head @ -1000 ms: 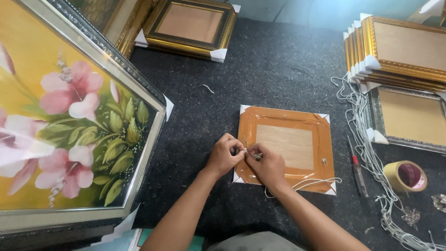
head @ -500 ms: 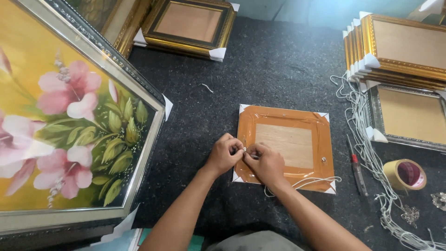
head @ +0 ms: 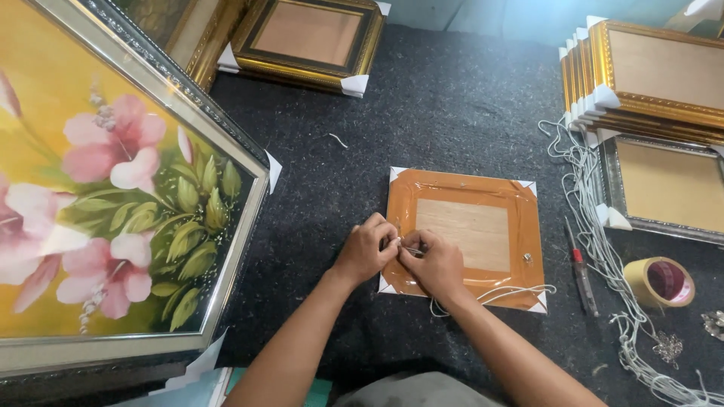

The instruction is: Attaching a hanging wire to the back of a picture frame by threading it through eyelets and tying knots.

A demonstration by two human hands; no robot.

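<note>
- The small orange frame (head: 464, 235) lies face down on the dark felt table (head: 452, 105), in the middle, directly in front of the person. Its long axis runs left to right.
- Both hands meet at the left edge of this frame. The left hand (head: 367, 250) rests half on the felt, and the right hand (head: 435, 261) lies on the frame itself.
- The fingers of both hands are pinched together on a thin white string (head: 498, 292) at one spot on the left rail. The spot lies between the two hands, touching both, so neither hand is nearer.
- From the right hand the string runs loose toward the lower right corner of the frame, past a small metal fitting (head: 527, 258) on the right rail.
- The frame is wrapped in shiny clear film, with white card corners and a pale wooden back board.
- To the right lie a red screwdriver (head: 579, 267), a tape roll (head: 664, 281) and a pile of white cord (head: 596, 226).
- On the left stands a large flower painting (head: 113, 196) in a silver frame.
</note>
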